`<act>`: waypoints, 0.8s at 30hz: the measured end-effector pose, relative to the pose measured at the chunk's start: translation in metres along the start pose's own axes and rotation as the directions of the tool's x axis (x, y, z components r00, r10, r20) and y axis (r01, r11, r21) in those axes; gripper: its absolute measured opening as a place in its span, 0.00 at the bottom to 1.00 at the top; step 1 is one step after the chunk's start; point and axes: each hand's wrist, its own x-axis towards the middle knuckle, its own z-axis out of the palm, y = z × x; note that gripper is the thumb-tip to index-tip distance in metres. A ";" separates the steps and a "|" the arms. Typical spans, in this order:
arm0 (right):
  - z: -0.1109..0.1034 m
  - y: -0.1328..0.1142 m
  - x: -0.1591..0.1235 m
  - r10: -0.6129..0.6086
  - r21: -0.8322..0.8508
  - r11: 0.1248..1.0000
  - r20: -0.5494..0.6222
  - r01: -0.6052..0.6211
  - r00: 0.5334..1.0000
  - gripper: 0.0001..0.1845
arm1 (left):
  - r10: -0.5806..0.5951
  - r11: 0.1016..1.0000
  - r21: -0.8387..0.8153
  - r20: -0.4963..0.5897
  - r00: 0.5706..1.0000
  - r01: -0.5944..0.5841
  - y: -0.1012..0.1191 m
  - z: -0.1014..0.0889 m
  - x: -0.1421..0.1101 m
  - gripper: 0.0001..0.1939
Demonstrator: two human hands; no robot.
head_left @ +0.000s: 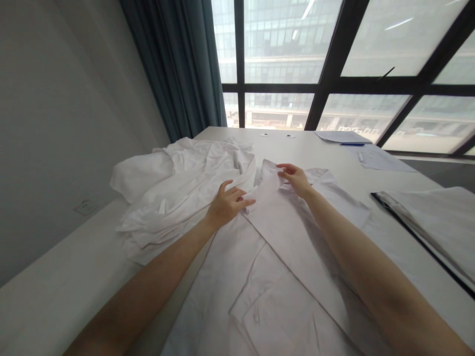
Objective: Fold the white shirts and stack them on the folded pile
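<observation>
A white coat lies spread on the table in front of me, with one panel folded diagonally across it and a lapel-like edge showing lower down. My left hand is at the left side of its upper end, thumb and fingers closing on a small bunch of the cloth, index finger raised. Across from it, my right hand pinches the far edge of the folded panel between thumb and fingertips. Part of the cloth on the right is covered by my right forearm.
A loose heap of white garments lies left of the coat. On the right, folded white cloth rests on something black-edged. Papers and a blue pen lie at the far right, near the windows. A dark blue curtain hangs behind.
</observation>
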 end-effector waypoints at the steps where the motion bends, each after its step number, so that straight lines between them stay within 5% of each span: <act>1: 0.002 0.000 0.002 -0.022 -0.005 1.000 -0.006 0.022 1.000 0.21 | -0.019 1.000 -0.005 -0.005 1.000 0.019 0.000 0.000 0.000 0.23; 5: 0.013 -0.002 0.014 -0.079 -0.027 0.997 -0.028 0.078 0.996 0.19 | -0.204 0.977 -0.060 0.042 0.978 0.206 -0.003 0.001 -0.002 0.21; 10: 0.031 -0.008 0.020 -0.117 -0.090 0.988 0.059 0.123 0.991 0.21 | -0.484 0.860 -0.117 0.126 0.866 0.498 -0.009 0.003 -0.004 0.23; 16: 0.049 -0.001 0.009 -0.101 -0.342 0.921 0.249 0.185 0.963 0.16 | -0.554 0.818 -0.092 0.138 0.821 0.567 -0.011 0.002 -0.002 0.18; 19: 0.057 0.005 0.001 -0.089 -0.469 0.849 0.323 0.242 0.942 0.15 | -0.522 0.843 -0.090 0.095 0.847 0.530 -0.010 0.000 -0.001 0.18; 24: 0.068 0.009 -0.011 -0.099 -0.567 0.744 0.430 0.354 0.897 0.22 | -0.235 0.945 -0.197 0.139 0.962 0.260 -0.006 0.003 -0.002 0.17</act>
